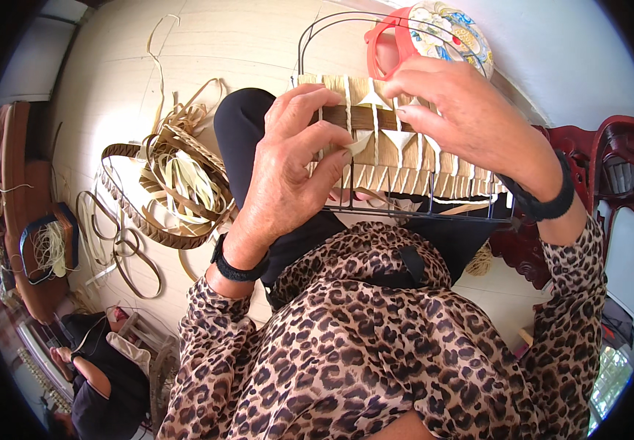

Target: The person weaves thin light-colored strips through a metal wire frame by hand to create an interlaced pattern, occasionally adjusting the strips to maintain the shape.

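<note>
While coiled strips [194, 192] lie leftward, I note cream-laced tan weaving [388, 155]; left hand [295, 165] pinches cream strip [361, 142]; right hand [464, 103], grip unclear.

Pale tiled floor [122, 81]: tangled brown and cream strips [188, 183].

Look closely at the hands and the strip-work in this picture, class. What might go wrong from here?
1. The pale strip at the left hand's fingertips might crease or slip if pulled unevenly.
2. The white cords cross the panel close to the right hand, so a fingertip could snag one.
3. The loose strips on the floor overlap in loops; tugging one might tangle others.
</note>
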{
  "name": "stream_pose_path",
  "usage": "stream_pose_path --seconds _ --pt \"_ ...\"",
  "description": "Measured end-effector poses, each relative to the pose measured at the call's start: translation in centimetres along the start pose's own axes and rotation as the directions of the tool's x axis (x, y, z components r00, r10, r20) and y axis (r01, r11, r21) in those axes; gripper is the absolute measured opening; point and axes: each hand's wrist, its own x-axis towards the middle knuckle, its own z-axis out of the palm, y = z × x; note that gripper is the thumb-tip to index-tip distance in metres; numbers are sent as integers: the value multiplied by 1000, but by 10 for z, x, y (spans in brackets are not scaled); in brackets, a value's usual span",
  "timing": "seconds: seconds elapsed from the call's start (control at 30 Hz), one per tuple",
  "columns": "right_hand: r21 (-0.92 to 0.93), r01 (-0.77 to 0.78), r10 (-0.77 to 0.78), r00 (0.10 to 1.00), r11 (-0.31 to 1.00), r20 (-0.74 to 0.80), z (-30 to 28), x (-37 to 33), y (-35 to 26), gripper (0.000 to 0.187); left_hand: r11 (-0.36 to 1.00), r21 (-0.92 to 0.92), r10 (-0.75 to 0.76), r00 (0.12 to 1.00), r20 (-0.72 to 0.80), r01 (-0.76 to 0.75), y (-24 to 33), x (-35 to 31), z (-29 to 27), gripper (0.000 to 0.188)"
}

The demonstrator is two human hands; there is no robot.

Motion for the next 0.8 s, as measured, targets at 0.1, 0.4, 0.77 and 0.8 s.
stream_pose_path --seconds 0.1,0.4,0.77,0.8 --pt "-40 44 -45 999 998 -13 11 11 3 13 1000 4 -7 1000 3 7 4 1 1 15" --pt "-163 59 -49 997 985 62 21 31 0 10 999 51 -14 999 37 12 7 4 0 14" --pt "-303 -31 -12 990 952 -140 38 23 1 10 950 308 69 995 -74 -43 16 11 22 14" --pt "-285 -40 -1 990 958 -143 39 23 3 9 950 309 70 995 -73 -44 16 11 25 14"
